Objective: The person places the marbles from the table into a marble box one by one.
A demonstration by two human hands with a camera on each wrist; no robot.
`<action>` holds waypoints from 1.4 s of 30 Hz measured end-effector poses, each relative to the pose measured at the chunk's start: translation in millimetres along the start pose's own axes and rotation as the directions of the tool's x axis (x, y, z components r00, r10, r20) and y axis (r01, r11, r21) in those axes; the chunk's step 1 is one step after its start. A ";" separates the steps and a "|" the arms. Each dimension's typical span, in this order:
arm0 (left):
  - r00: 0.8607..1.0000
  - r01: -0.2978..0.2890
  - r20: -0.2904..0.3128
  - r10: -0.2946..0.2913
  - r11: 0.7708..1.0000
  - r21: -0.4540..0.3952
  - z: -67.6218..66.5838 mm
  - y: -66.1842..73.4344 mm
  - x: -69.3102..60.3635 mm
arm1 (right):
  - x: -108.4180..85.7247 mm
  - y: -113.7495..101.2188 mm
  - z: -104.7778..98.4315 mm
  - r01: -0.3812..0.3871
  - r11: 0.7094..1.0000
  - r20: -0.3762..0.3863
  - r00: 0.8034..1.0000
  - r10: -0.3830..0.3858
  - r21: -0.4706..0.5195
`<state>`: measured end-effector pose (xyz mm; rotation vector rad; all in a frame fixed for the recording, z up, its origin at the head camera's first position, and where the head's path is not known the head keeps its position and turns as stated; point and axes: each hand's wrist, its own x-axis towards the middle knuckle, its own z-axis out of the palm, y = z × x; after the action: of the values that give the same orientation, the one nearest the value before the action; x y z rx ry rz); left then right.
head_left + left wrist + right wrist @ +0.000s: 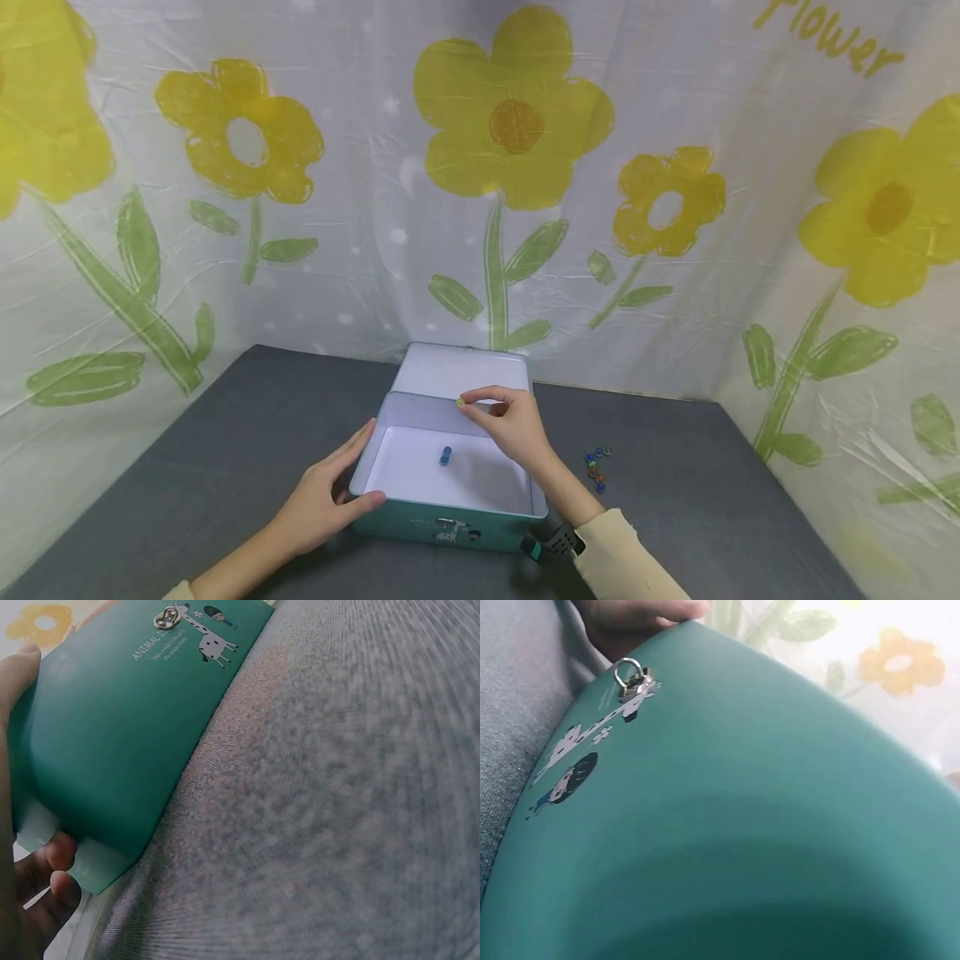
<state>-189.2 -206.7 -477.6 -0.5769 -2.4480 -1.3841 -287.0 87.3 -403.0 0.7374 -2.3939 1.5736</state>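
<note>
A green tin box [397, 518] with a white inside stands on the dark table, its lid [465, 367] tipped back. My left hand [318, 500] grips the near left corner, thumb on the front rim and fingers along the left side. In the left wrist view, curled fingers [56, 859] touch the green wall. Over the box's right half, my right hand [517, 427] pinches a small yellow-green piece [460, 402] between thumb and index finger; its exact kind is too small to tell. One small blue piece [446, 456] lies on the box floor.
Right of the box, several small coloured pieces [592, 472] lie in a loose cluster on the table [675, 508]. A metal ring clasp [634, 679] sticks out from the box front. Behind the table hangs a flower-printed curtain [360, 250].
</note>
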 end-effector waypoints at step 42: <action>0.998 -0.063 -0.006 0.064 0.991 0.121 1.7 5.2 -2.2 | -13.7 -6.0 2.1 0.032 0.996 0.066 0.997 -0.026 -0.088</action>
<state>-184.9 -203.3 -475.4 -0.6123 -2.4628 -1.2022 -272.0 87.7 -404.7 0.8135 -2.4693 1.4434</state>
